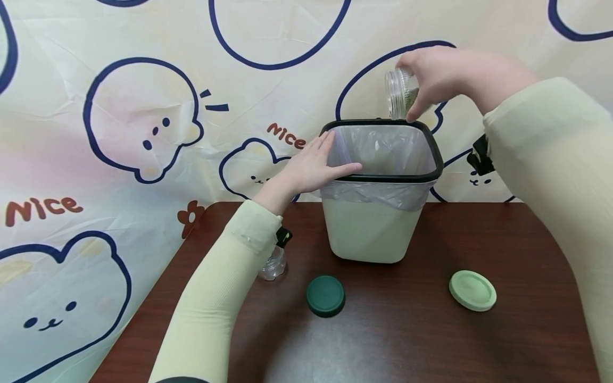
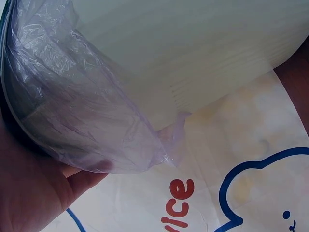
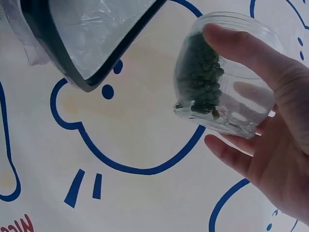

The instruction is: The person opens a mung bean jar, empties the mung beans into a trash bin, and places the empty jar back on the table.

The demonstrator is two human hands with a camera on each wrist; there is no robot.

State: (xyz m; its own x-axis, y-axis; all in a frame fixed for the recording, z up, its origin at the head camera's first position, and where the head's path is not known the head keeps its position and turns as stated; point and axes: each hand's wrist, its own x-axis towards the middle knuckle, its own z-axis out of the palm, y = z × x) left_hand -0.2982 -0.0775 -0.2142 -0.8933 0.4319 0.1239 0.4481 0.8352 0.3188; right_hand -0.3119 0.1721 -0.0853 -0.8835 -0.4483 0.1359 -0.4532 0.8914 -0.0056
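Note:
My right hand (image 1: 438, 77) grips a clear glass jar (image 1: 401, 93) between thumb and fingers, tipped on its side just above the bin's back right rim. Dark green, crumbly contents (image 3: 199, 79) lie along one side inside the jar in the right wrist view. The pale green bin (image 1: 375, 229) stands upright, with a translucent purplish bag (image 1: 383, 146) folded over its black rim. At the bin's left front corner rests my left hand (image 1: 313, 167), its fingers and thumb extended against the rim and bag. Part of that hand is hidden by the bag (image 2: 96, 121) in the left wrist view.
On the brown table (image 1: 402, 340) lie a dark green lid (image 1: 325, 295) in front of the bin and a light green lid (image 1: 473, 290) at the right. A clear jar (image 1: 274, 266) is partly hidden by the left forearm. A printed cloth (image 1: 143, 213) hangs behind.

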